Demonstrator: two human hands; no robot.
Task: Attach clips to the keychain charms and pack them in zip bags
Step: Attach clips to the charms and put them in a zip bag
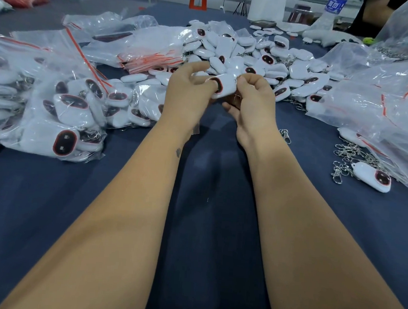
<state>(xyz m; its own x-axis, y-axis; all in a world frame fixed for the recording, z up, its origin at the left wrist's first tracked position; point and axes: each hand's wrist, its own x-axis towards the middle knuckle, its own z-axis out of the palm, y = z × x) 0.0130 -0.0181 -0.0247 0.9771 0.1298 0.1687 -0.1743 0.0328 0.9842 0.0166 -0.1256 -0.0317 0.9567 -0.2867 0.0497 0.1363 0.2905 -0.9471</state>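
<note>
Left hand (190, 90) and right hand (253, 95) both pinching one charm (223, 85) above table (207, 202); clip apparently going on, view unclear. Filled bags (56, 110) sitting left. Large loose pile (265, 59) and clips (347, 159) awaiting work: task partway.

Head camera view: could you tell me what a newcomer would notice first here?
Both hands, left hand and right hand, hold one white charm at centre. Behind them spreads a loose charm pile; filled zip bags sit left, metal clips right.
</note>
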